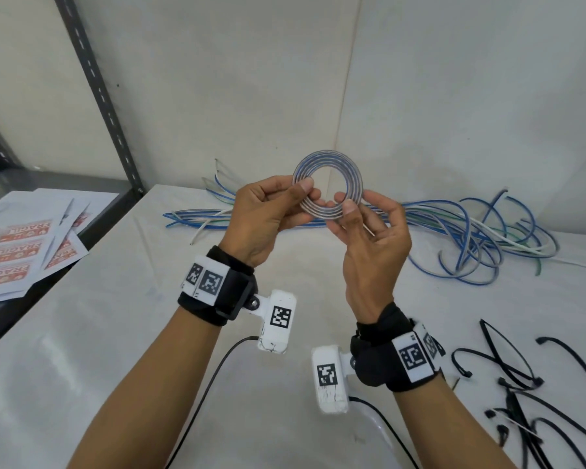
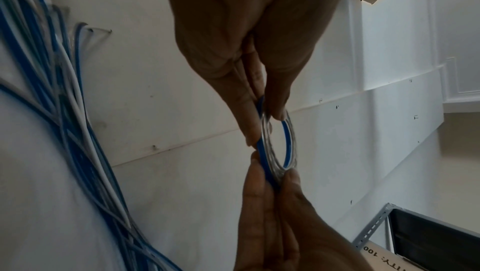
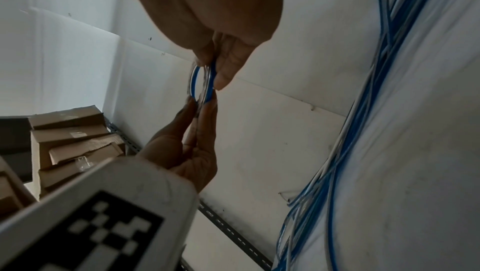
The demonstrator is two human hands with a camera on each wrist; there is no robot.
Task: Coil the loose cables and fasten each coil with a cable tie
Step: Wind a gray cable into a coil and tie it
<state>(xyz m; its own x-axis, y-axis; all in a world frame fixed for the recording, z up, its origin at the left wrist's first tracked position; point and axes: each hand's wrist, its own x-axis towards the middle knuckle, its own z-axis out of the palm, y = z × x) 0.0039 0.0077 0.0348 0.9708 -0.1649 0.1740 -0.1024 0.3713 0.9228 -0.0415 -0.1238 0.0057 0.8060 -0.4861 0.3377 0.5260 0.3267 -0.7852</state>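
while it hangs above the table (image 1: pixel 115 333), the coil (image 1: pixel 328 183) sits between both hands — left hand (image 1: pixel 264 218), right hand (image 1: pixel 372 245) pinching its rim.

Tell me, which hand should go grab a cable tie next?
Probably the right hand. The ties lie on the table at the person's right, just beyond that wrist. The left hand already pinches the coil and could likely hold it alone.
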